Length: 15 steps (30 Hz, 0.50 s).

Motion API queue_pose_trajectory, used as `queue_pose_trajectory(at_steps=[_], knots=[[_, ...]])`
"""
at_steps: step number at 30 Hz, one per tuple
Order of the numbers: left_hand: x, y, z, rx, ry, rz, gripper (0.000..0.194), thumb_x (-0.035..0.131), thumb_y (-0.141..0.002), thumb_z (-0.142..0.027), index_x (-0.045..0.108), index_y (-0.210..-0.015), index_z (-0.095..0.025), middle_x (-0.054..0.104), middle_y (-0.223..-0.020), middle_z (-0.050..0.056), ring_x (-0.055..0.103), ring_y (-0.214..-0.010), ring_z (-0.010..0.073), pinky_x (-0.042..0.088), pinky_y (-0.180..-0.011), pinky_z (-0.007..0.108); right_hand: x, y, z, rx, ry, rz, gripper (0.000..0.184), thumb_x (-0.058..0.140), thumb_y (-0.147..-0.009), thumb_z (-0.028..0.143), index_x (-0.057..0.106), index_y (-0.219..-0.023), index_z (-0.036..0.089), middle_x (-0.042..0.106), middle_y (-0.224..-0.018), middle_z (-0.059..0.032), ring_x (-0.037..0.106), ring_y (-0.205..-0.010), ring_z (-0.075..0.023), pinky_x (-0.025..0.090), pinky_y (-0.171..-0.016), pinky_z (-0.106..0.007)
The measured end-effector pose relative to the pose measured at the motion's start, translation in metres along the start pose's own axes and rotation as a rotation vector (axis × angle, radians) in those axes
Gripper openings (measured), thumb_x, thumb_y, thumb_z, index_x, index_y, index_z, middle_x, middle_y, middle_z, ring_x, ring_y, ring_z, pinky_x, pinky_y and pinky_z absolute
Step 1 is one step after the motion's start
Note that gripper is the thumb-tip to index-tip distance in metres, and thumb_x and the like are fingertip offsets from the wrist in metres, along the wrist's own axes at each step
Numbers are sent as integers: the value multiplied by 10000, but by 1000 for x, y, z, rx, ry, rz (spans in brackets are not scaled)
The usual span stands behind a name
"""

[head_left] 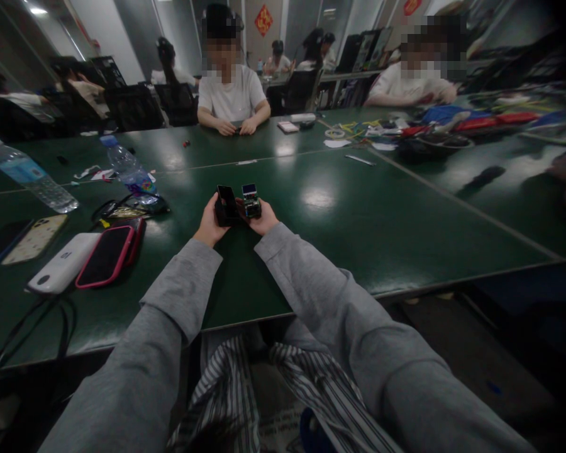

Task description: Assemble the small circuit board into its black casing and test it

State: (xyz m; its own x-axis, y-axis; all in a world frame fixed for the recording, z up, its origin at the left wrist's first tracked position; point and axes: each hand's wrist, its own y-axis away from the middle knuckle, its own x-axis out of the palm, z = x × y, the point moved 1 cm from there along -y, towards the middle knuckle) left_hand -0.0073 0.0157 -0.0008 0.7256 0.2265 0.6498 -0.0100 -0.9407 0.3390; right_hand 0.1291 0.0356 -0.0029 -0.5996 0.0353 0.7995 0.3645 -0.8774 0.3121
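Just above the green table, my left hand [209, 224] is closed around a dark case or device [227, 200] with a flat, glossy black face tilted up. Beside it, my right hand [267, 219] grips a small electronic device [251, 206]; green circuit board shows on its lower part, and a little screen-like panel stands up at its top. The two things are close together, and I cannot tell whether they touch. Most of my fingers are hidden behind or beneath them.
On the green table [349, 239], a pink-cased phone [106, 257], a white power bank [63, 263] and other phones lie left. Behind them are two water bottles [129, 168] and dark cables. Tangled cables and tools [434, 129] lie far right. A person [232, 94] sits opposite.
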Motion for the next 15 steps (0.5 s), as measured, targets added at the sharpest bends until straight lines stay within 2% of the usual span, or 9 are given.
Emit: queue_pose_trajectory(at_steps=[15], knots=[[0,-1,0,7,-24,51,288,584,-901,-473,663,-847,-201,681,-706,37,641,-665,188,509,-657,315,0,0,0,8,0,-2,469,198,-1045,298,636,-1043,131,688,-669,-48,695,-786,-204,609,-757,-367]])
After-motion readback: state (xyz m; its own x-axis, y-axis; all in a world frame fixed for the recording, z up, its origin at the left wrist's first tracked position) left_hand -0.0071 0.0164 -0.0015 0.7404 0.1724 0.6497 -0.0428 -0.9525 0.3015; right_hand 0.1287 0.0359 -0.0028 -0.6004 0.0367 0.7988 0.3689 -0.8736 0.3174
